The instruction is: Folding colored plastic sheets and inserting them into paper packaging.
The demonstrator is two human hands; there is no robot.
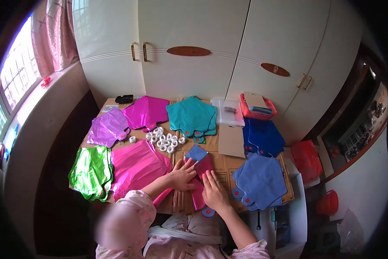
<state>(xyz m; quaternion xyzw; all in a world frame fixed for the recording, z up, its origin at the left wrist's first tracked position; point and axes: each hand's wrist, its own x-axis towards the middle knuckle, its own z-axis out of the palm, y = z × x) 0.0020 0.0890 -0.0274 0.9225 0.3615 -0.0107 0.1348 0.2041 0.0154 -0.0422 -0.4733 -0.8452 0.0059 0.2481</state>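
Observation:
Both my hands lie on a narrow folded stack of foil balloons at the table's front middle. The stack shows a blue folded piece (196, 152) at its far end, a dark pink piece (206, 165) in the middle and a bright pink strip (197, 197) toward me. A blue round tab (208, 212) sticks out at the near end. My left hand (182, 176) presses on the stack's left side, fingers spread. My right hand (215, 192) rests flat along its right side, fingers stretched out. Beside my left forearm spreads a large pink foil pile (137, 166).
Around the cardboard-covered table lie flat foil balloons: green (91, 172), lilac (109, 126), magenta (146, 111), teal (192, 114), dark blue (263, 137) and light blue (261, 179). Several small white rolls (163, 141) cluster mid-table. A beige card (231, 140) and pink basket (258, 113) stand farther right.

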